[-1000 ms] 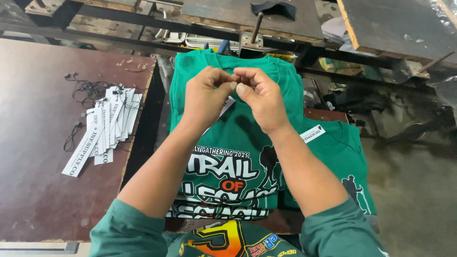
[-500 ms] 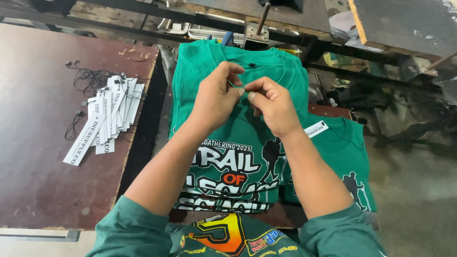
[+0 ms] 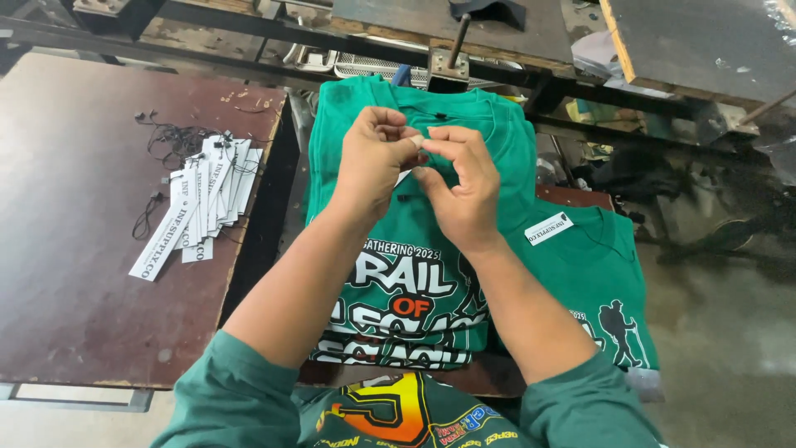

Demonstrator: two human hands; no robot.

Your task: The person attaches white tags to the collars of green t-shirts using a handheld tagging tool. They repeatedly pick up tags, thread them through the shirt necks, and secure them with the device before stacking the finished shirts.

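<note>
We hold our left hand (image 3: 375, 162) and right hand (image 3: 461, 189) raised together, fingertips pinched and meeting, forearms converging.

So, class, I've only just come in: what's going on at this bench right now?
A person in green sleeves works over a stack of green printed T-shirts. The left hand and right hand meet above the top shirt's collar, fingers pinching something small and pale between them; what it is cannot be made out. A pile of white hang tags with black strings lies on the brown table to the left. Another tagged green shirt lies to the right.
</note>
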